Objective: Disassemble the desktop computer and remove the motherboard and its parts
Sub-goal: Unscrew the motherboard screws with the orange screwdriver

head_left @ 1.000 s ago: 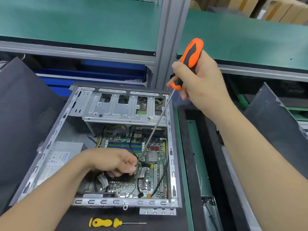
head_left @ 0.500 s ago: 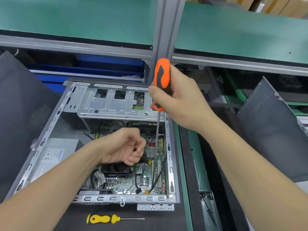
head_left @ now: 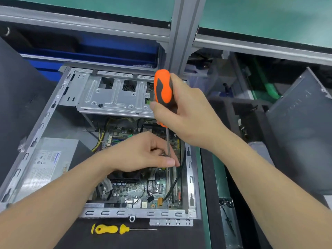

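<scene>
An open desktop case (head_left: 188,178) lies on its side with the green motherboard (head_left: 138,191) inside. My right hand (head_left: 190,112) grips the orange-and-black handle of a long screwdriver (head_left: 162,87), held nearly upright over the board's right part. My left hand (head_left: 143,153) reaches into the case and pinches the screwdriver's metal shaft low down between thumb and fingers. The tip is hidden behind my left hand. A silver drive cage (head_left: 111,96) spans the far end of the case, and a power supply (head_left: 48,164) sits at its left.
A yellow screwdriver (head_left: 111,229) lies on the black mat in front of the case. Dark side panels lean at the far left (head_left: 19,105) and at the right (head_left: 301,126). A grey frame post (head_left: 181,33) rises behind the case. Blue bins (head_left: 93,51) sit under the shelf.
My right hand swung the screwdriver from a slant to nearly upright and brought it lower over the board's right side. My left hand moved right and took hold of the shaft.
</scene>
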Demonstrator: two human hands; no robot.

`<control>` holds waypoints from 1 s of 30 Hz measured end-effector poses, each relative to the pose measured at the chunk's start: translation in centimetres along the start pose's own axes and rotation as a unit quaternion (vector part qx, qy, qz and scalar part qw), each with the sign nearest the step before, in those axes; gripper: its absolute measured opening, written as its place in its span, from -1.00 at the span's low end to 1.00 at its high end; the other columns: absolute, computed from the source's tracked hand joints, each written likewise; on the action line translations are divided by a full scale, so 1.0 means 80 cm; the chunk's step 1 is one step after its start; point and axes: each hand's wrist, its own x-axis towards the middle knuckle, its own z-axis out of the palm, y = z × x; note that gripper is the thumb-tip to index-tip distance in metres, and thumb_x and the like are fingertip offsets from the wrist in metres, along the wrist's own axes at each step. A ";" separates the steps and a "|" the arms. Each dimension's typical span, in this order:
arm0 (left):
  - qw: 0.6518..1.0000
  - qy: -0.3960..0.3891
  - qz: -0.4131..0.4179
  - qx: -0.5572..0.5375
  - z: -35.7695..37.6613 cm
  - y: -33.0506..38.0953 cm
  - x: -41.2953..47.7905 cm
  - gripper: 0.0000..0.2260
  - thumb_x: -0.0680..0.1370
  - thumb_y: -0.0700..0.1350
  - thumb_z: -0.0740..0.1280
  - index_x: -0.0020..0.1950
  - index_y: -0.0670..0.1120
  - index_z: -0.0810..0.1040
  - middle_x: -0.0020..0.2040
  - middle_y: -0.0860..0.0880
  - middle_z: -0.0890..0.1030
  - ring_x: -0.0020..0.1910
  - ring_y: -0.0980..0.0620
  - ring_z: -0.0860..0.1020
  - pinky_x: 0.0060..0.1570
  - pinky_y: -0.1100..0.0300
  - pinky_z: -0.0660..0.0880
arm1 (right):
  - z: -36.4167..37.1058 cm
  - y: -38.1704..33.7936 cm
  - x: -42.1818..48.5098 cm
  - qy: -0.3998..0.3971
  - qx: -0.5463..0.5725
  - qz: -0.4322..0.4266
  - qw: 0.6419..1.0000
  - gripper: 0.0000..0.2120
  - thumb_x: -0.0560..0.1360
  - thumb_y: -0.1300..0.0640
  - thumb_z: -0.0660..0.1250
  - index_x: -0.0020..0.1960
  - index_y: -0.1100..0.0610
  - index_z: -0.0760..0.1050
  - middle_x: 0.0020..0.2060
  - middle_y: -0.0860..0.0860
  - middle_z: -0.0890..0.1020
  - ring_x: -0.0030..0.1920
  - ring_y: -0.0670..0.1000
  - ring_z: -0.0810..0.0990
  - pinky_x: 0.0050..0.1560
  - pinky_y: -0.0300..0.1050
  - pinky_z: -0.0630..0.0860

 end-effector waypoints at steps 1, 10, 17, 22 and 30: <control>1.000 0.000 0.007 0.009 0.000 0.000 0.001 -0.89 0.58 0.08 0.46 0.02 0.11 0.75 -0.47 0.02 0.19 -0.46 0.04 0.15 -0.40 0.24 0.12 | 0.002 0.001 0.000 -0.001 -0.003 0.001 1.000 -0.71 0.61 0.04 0.36 -0.05 0.20 0.32 -0.29 0.11 0.51 -0.30 0.05 0.47 -0.19 0.14 0.45; 0.999 -0.007 0.004 0.035 -0.004 -0.006 0.005 -0.93 0.56 0.01 0.50 -0.07 0.05 0.76 -0.49 0.08 0.26 -0.46 0.07 0.19 -0.42 0.25 0.12 | 0.011 0.008 -0.003 -0.003 0.029 0.005 1.000 -0.75 0.61 0.08 0.37 -0.04 0.18 0.32 -0.30 0.10 0.52 -0.28 0.12 0.52 -0.20 0.13 0.47; 1.000 -0.011 0.009 0.026 -0.003 -0.002 0.006 -0.93 0.55 -0.07 0.51 -0.08 -0.03 0.77 -0.50 0.07 0.24 -0.47 0.11 0.18 -0.42 0.37 0.16 | 0.009 0.007 -0.004 -0.007 0.035 0.007 0.999 -0.73 0.60 0.07 0.36 -0.04 0.21 0.33 -0.30 0.14 0.55 -0.28 0.14 0.54 -0.22 0.14 0.45; 0.999 -0.018 0.007 0.026 -0.003 -0.003 0.005 -0.94 0.56 -0.04 0.51 -0.07 0.00 0.76 -0.50 0.09 0.24 -0.46 0.10 0.19 -0.41 0.36 0.16 | 0.009 0.004 -0.008 -0.010 0.036 0.007 0.999 -0.74 0.61 0.07 0.37 -0.03 0.20 0.33 -0.31 0.13 0.55 -0.29 0.14 0.51 -0.22 0.15 0.45; 0.999 -0.035 0.018 0.021 -0.001 -0.004 0.004 -0.95 0.55 0.03 0.49 -0.07 0.12 0.76 -0.47 0.00 0.21 -0.44 0.00 0.20 -0.37 0.25 0.15 | 0.006 -0.001 -0.014 -0.008 0.036 0.001 0.999 -0.74 0.60 0.11 0.37 -0.06 0.19 0.32 -0.33 0.11 0.50 -0.34 0.04 0.42 -0.28 0.02 0.40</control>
